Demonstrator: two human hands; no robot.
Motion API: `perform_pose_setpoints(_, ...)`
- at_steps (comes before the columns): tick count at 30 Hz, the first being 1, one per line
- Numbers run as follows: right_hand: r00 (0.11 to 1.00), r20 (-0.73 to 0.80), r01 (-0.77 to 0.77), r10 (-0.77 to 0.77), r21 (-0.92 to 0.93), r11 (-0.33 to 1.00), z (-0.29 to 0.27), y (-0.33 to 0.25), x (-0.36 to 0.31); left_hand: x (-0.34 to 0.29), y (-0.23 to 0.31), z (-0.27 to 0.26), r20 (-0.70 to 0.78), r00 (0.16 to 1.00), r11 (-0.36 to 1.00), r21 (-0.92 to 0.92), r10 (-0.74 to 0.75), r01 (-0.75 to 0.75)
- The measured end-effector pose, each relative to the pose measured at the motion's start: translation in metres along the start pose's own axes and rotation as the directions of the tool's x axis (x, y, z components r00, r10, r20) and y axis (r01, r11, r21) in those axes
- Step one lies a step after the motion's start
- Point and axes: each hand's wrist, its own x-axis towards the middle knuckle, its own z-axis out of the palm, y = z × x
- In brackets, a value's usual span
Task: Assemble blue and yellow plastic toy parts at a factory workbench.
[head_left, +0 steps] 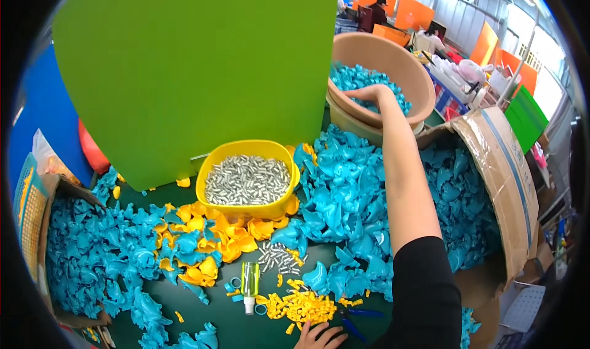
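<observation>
My right hand [371, 94] reaches far out over the brown basin [402, 60], over its heap of small blue plastic pieces [362, 77]. Its fingers point left at the near inner wall, and I cannot make out whether they hold anything. At the lower edge my left hand [321, 337] lies with fingers spread on the green table, beside a pile of small yellow plastic parts [307, 306]. Blue-handled pliers [362, 313] rest right of that pile. A small spray bottle [250, 281] with yellowish liquid lies to its left, near blue rings [260, 309].
A yellow tub [246, 210] holds many small silver cylinders; more silver pieces [279, 258] lie loose below it. Blue shell-like pieces [341, 177] and orange-yellow ones [233, 235] cover much of the table. Cardboard boxes [491, 164] flank both sides. A green panel [196, 72] stands behind. People sit farther off.
</observation>
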Motion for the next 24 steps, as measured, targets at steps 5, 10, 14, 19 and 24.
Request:
perform_pose_setpoints(5, 0.998, -0.052, -0.035, 0.03, -0.115, 0.993, 0.003, 0.011, -0.006, 0.006, 0.002, -0.014, 0.019, 1.0, 0.997, -0.073, -0.017, 0.018)
perform_pose_setpoints(10, 0.964, -0.055, 0.244, -0.259, -0.194, 0.95, -0.011, 0.033, 0.0, 0.01, -0.004, -0.014, -0.024, 0.999, 0.997, -0.06, 0.043, -0.044)
perform_pose_setpoints(14, 0.914, -0.134, 0.354, -0.382, -0.192, 0.915, 0.003, 0.028, 0.02, 0.009, -0.003, -0.013, -0.043, 0.999, 0.999, -0.037, 0.02, -0.021)
perform_pose_setpoints(19, 0.875, -0.217, 0.413, -0.433, -0.132, 0.901, -0.009, 0.036, 0.023, 0.007, -0.003, -0.008, -0.117, 0.99, 0.997, -0.009, 0.074, -0.076)
perform_pose_setpoints(24, 0.868, -0.442, 0.437, -0.224, 0.469, 0.767, 0.003, 0.027, 0.013, -0.009, 0.006, -0.01, 0.102, 0.994, 0.999, -0.04, -0.032, 0.036)
